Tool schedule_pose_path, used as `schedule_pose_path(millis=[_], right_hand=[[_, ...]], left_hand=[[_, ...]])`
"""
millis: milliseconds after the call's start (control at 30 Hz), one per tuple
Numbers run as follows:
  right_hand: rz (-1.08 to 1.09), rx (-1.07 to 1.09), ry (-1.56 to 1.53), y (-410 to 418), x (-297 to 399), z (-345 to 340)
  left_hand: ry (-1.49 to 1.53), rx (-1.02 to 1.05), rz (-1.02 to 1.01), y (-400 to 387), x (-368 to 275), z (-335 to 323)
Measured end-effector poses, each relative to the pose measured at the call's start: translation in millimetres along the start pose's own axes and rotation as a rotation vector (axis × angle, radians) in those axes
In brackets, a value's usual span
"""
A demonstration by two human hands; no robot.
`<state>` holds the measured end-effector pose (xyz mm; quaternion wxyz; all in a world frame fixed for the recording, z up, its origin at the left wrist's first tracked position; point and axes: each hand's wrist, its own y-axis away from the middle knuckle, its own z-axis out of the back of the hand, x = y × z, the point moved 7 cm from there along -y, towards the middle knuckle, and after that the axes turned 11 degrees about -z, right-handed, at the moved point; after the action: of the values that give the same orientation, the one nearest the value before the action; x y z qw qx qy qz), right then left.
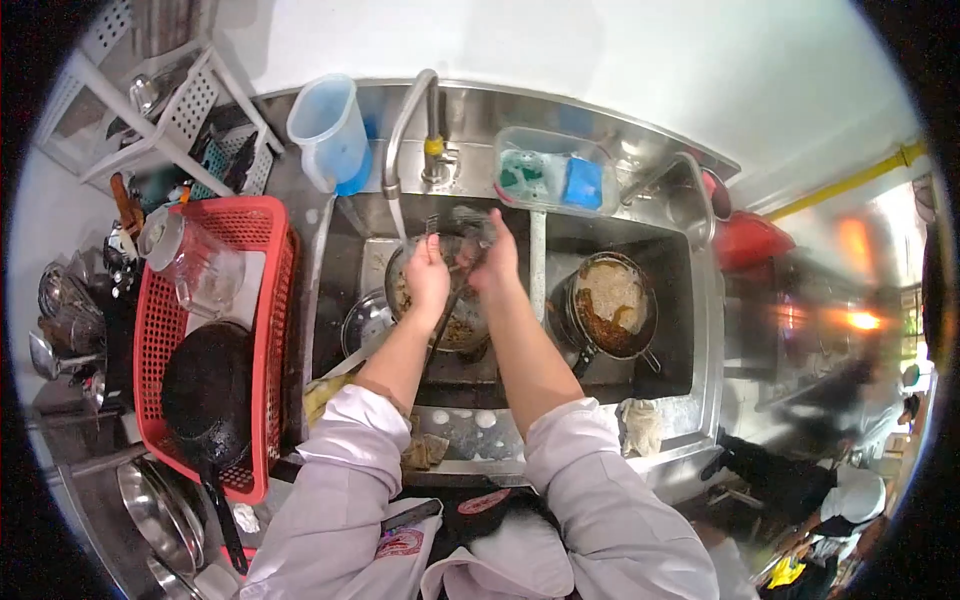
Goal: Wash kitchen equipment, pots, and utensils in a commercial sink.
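My left hand (429,276) is closed around a metal fork (432,223), its tines standing up past my thumb. Close beside it, my right hand (496,259) has its fingers raised next to a motion-blurred greyish thing (472,219); whether it grips that thing is unclear. Both hands are over the left sink basin (420,375), above a pan (466,334) with food scraps in it. Water runs from the curved steel faucet (409,124) just left of my left hand. A round glass-like lid (366,324) leans in the basin, partly behind my forearm.
In the right basin sits a pan (613,300) of brownish, foamy liquid. Behind the divider is a plastic tub (517,199) with suds and a blue sponge (583,183). A blue pitcher (328,131) stands behind left. The red basket (276,352) holds a blender jar (206,274) and black pan (206,382).
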<state>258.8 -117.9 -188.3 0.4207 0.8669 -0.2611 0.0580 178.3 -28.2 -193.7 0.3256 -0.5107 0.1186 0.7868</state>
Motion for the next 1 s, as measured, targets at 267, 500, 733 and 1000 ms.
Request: schedule_pose_path(millis=[267,500,733,1000], right_hand=[[0.597,0.012,0.691,24.1,13.1,-22.1],[0.671,0.121,0.289,7.2,103.0,-25.6],[0.222,0.168,0.437,-4.5,-1.7,11.9],[0.608,-0.054,0.693,-45.4,-7.8,-5.9]], left_hand=[[-0.057,-0.004,-0.085,-7.7,-2.5,12.6],[-0.269,0.063,-0.095,-1.7,13.4,39.5],[-0.277,0.002,-0.258,4.7,-10.2,47.3],[-0.132,0.11,-0.46,18.3,-32.3,43.7]])
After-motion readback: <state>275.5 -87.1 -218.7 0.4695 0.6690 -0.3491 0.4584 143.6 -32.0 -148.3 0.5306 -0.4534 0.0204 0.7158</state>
